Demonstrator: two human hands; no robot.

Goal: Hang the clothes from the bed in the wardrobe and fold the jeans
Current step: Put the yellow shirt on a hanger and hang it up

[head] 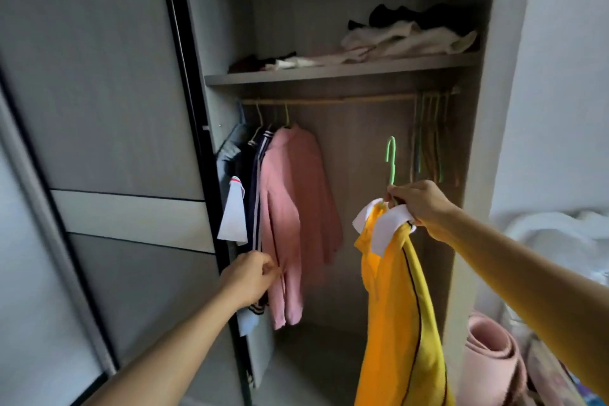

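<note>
My right hand [423,208] grips the neck of a green hanger [391,158] that carries a yellow garment with a white collar [400,300]; the hook points up, well below the wardrobe rail [346,99]. On the rail's left end hang a pink shirt [296,208] and several dark and striped garments [255,181]. My left hand [248,278] pinches the lower front edge of the pink shirt. The bed and jeans are not clearly in view.
Several bare hangers [428,135] bunch at the rail's right end, leaving a gap in the middle. The shelf [329,71] above holds loose white and dark clothes. A grey sliding door [99,142] stands left; a rolled pink mat [494,359] and white bedding [560,234] lie right.
</note>
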